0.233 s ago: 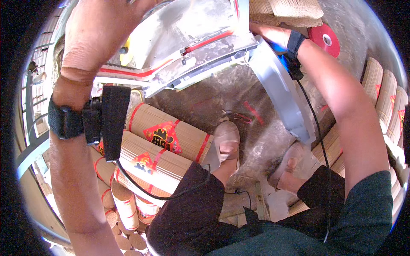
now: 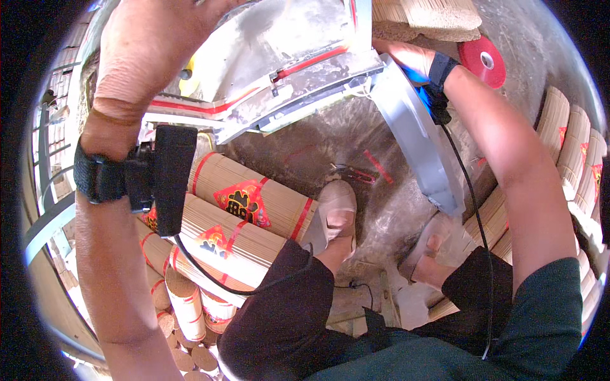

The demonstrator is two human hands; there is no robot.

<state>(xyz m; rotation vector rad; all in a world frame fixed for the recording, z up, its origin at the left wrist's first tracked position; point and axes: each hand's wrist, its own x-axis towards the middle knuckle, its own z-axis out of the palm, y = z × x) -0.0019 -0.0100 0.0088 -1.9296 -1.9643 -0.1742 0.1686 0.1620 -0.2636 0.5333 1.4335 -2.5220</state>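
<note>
My left hand [image 2: 155, 47] reaches over the left end of a metal binding machine [image 2: 254, 105] with a red strip along its rail. The top edge of the picture cuts off most of its fingers. My right hand [image 2: 406, 56] is beyond the machine's right corner, beside its curved grey cover [image 2: 413, 130] and just below a thick bundle of thin sticks [image 2: 426, 19]. Its fingers are hidden by the machine and the bundle, so any hold on them does not show. Each wrist wears a black strap with a cabled device.
A red tape roll [image 2: 483, 60] lies right of the bundle. Stick bundles with red bands and labels [image 2: 248, 193] are stacked on the left, with more bundles [image 2: 559, 120] at the right. Pliers-like red-handled tool [image 2: 356, 173] lies by my shoe [image 2: 337, 209].
My left hand and wrist have shifted slightly to the right. My right forearm has moved very little, and the machine and bundles stay in place.
</note>
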